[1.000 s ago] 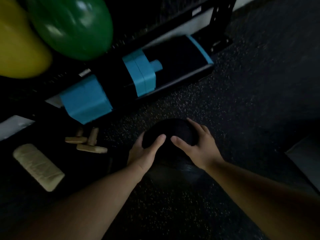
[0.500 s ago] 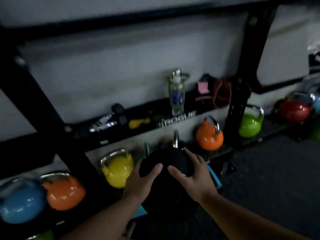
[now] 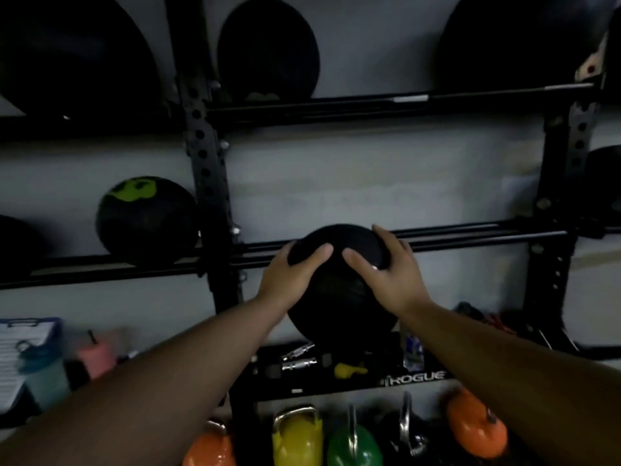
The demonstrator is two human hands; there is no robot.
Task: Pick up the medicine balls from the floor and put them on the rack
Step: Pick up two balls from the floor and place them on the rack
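I hold a black medicine ball in front of the black steel rack, its top level with the middle rail. My left hand grips the ball's left side and my right hand grips its right side, thumbs on top. Another black medicine ball with green markings rests on the middle shelf to the left of the upright. Several large dark balls sit on the top shelf.
Below, a shelf marked ROGUE holds small items and a bottle. Yellow, green and orange kettlebells line the bottom row. A clipboard and pink object sit at lower left.
Both hands have lifted the ball from the floor up past the kettlebell row to the level of the middle shelf rail; my view has tilted upward with it.
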